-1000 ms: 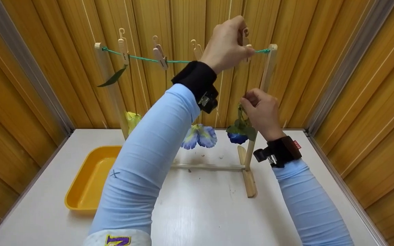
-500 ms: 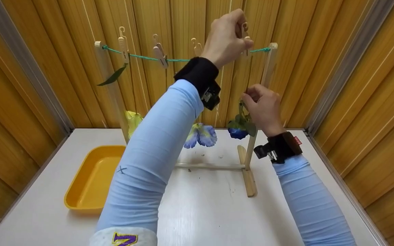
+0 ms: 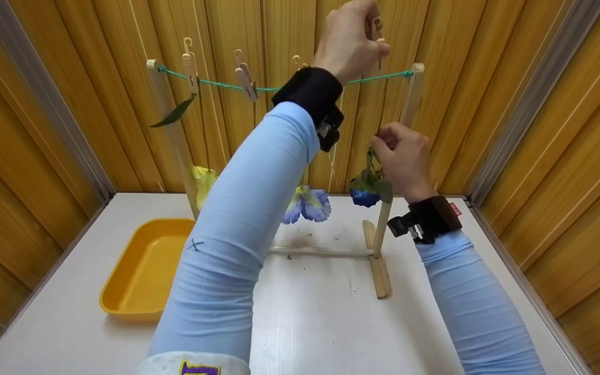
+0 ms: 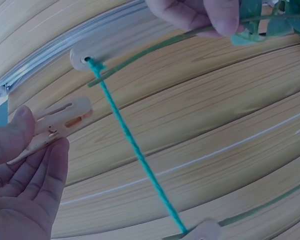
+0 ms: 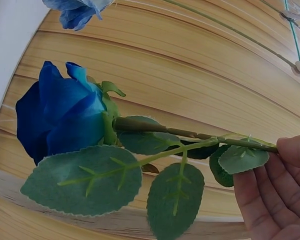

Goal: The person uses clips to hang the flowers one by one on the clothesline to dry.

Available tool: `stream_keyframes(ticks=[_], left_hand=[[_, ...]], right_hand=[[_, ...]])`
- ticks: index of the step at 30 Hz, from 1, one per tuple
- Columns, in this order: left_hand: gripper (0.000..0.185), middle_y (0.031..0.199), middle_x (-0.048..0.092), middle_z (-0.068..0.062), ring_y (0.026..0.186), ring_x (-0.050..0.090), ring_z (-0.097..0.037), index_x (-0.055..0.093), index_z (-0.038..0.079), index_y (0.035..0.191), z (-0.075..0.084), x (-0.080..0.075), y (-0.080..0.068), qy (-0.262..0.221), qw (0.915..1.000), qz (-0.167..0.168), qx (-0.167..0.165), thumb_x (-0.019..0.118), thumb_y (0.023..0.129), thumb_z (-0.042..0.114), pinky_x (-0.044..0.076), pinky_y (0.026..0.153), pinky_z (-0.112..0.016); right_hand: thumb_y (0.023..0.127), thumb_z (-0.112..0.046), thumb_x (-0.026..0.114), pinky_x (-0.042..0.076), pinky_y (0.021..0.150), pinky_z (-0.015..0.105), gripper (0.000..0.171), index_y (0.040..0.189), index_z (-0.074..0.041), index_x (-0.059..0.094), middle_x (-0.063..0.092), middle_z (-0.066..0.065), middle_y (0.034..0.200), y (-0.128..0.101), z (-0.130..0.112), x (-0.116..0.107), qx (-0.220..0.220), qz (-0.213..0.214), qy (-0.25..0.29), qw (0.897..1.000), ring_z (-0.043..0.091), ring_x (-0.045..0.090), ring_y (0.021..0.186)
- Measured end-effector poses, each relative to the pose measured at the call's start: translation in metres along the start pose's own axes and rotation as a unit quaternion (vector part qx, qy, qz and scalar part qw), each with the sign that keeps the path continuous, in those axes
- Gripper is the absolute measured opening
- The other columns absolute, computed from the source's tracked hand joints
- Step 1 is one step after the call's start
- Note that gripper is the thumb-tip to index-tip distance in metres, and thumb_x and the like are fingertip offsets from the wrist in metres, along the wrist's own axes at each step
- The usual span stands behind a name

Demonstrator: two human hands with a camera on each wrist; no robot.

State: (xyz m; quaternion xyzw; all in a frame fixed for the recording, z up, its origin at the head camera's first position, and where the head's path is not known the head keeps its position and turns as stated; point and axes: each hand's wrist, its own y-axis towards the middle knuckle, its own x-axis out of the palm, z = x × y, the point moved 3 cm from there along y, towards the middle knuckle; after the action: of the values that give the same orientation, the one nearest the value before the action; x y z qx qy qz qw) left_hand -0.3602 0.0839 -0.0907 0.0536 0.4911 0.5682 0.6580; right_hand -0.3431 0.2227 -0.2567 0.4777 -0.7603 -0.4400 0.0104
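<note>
High over the right part of the green line (image 3: 388, 76), my left hand (image 3: 349, 44) pinches a pale clothespin (image 4: 52, 122) between thumb and fingers. In the left wrist view the clothespin is apart from the line. Lower down, my right hand (image 3: 404, 159) pinches the stem (image 5: 190, 134) of an artificial blue rose (image 5: 65, 115), whose bloom hangs downward. Green leaves (image 5: 90, 175) spread beside the bloom. The bare end of the stem overlaps the line near the post's knot in the left wrist view.
Other clothespins (image 3: 189, 70) grip the line, with a yellow flower (image 3: 204, 182) and a pale purple flower (image 3: 314, 204) hanging beneath. A wooden rack (image 3: 380, 276) carries the line on a white table. At left stands a yellow tray (image 3: 110, 304); panelled walls enclose the space.
My left hand has risen with the clothespin, which has come up off the line. My right hand and the blue rose have shifted slightly up.
</note>
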Motion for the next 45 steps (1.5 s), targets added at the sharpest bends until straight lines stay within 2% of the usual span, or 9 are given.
stream_keyframes(ticks=[6,13,19,27,31,40,45], left_hand=[[0.024,0.104,0.054,0.001,0.095,0.051,-0.008,0.061,0.008,0.118,-0.001,-0.004,0.009,-0.003,0.9995,0.011,-0.028,0.072,0.097,0.011,0.047,0.082,-0.019],[0.018,0.099,0.055,0.002,0.093,0.052,-0.009,0.056,0.012,0.101,-0.013,-0.001,0.011,0.027,0.9988,0.010,-0.041,0.074,0.096,0.013,0.045,0.077,-0.020],[0.019,0.101,0.056,0.002,0.094,0.051,-0.010,0.054,0.013,0.098,-0.015,0.001,0.013,0.035,0.9983,0.012,-0.045,0.073,0.096,0.013,0.046,0.078,-0.020],[0.021,0.093,0.052,0.003,0.089,0.049,-0.009,0.054,0.013,0.093,-0.018,0.006,0.014,0.017,0.9980,0.002,-0.060,0.075,0.095,0.010,0.043,0.074,-0.021],[0.023,0.090,0.051,0.003,0.088,0.049,-0.010,0.054,0.013,0.090,-0.019,0.007,0.014,0.004,0.9980,0.004,-0.063,0.075,0.094,0.008,0.043,0.073,-0.021],[0.025,0.088,0.050,0.003,0.088,0.048,-0.010,0.053,0.014,0.088,-0.023,0.013,0.015,0.012,0.9967,-0.006,-0.081,0.077,0.093,0.009,0.043,0.073,-0.021],[0.025,0.087,0.050,0.003,0.084,0.049,-0.010,0.053,0.013,0.089,-0.026,0.015,0.012,0.015,0.9966,-0.013,-0.080,0.078,0.092,0.012,0.042,0.070,-0.022]], right_hand=[[0.101,-0.008,0.066,0.046,0.066,0.017,0.014,0.103,0.004,0.074,0.074,0.018,0.094,0.005,-0.004,0.003,0.000,0.009,-0.001,1.000,0.023,0.062,0.077],[0.101,-0.009,0.065,0.052,0.072,0.032,0.019,0.108,0.005,0.076,0.075,0.020,0.098,0.008,-0.008,0.009,0.017,0.004,-0.016,1.000,0.029,0.067,0.084],[0.102,-0.009,0.064,0.053,0.074,0.034,0.020,0.107,0.006,0.075,0.074,0.022,0.100,0.010,-0.012,0.014,0.019,0.000,-0.030,0.999,0.034,0.067,0.087],[0.103,-0.013,0.062,0.053,0.074,0.034,0.021,0.108,0.003,0.075,0.074,0.019,0.103,0.013,-0.015,0.018,0.059,-0.015,-0.039,0.997,0.030,0.067,0.088],[0.103,-0.012,0.061,0.053,0.075,0.035,0.021,0.107,0.003,0.075,0.074,0.019,0.104,0.016,-0.016,0.018,0.060,-0.015,-0.048,0.997,0.031,0.067,0.088],[0.104,-0.016,0.061,0.056,0.079,0.036,0.022,0.110,0.000,0.075,0.073,0.017,0.107,0.017,-0.019,0.018,0.091,-0.040,-0.040,0.994,0.030,0.066,0.090],[0.104,-0.015,0.061,0.057,0.080,0.037,0.022,0.108,0.001,0.076,0.073,0.017,0.105,0.018,-0.019,0.020,0.084,-0.043,-0.048,0.994,0.030,0.066,0.088]])
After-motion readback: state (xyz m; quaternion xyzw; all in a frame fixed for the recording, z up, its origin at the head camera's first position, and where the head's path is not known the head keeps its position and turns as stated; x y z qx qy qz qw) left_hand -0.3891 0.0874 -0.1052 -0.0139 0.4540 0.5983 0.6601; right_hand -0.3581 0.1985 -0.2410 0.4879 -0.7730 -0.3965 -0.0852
